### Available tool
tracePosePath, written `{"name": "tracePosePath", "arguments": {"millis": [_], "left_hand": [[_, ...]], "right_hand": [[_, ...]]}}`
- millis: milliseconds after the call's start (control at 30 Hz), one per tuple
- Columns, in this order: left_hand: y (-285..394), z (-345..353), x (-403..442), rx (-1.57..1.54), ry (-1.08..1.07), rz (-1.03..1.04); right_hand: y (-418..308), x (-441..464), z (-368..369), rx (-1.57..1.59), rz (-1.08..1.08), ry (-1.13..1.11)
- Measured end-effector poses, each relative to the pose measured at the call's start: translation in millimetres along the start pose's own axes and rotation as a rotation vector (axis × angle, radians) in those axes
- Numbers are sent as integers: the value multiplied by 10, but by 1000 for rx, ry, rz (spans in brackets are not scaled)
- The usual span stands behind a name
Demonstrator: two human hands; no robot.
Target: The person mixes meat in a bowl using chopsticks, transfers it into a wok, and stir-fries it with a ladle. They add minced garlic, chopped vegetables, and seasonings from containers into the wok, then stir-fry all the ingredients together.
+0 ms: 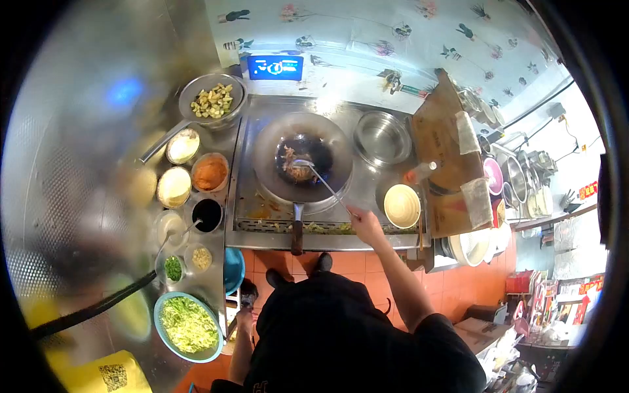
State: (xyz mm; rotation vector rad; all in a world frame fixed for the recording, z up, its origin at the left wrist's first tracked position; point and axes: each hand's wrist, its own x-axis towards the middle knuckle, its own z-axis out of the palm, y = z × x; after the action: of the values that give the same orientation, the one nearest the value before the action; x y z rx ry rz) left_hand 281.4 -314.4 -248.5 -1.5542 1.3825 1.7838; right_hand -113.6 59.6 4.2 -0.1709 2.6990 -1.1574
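My right hand (365,224) is closed round the handle of a metal ladle (324,183), whose bowl rests among browned food (296,171) in a wok (267,154). The wok sits on the steel stove, and its wooden-ended handle (297,236) points toward my body, with no hand on it. Low beside my body, left of the stove front, is my left hand (244,321). Its fingers are small and partly hidden, near the counter edge and a blue-rimmed basket (159,321) of shredded green vegetable.
Left counter: strainer with diced pieces (213,101), bowls of white and orange seasoning (209,172), dark sauce (207,215), chopped greens (173,268). Right of the wok: metal bowls (382,139), a cream bowl (401,206), a bottle (420,173) and cardboard (439,131). A screen (275,67) stands behind.
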Motion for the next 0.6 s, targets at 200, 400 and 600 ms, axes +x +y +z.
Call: {"name": "tracePosePath", "arguments": {"millis": [200, 400, 600], "left_hand": [[-419, -40, 407, 21, 5, -8], [67, -77, 176, 70, 11, 87], [81, -145, 317, -45, -60, 17]], "right_hand": [[10, 157, 125, -256, -163, 37], [-3, 519, 262, -281, -98, 131], [-1, 196, -92, -379, -119, -10]]}}
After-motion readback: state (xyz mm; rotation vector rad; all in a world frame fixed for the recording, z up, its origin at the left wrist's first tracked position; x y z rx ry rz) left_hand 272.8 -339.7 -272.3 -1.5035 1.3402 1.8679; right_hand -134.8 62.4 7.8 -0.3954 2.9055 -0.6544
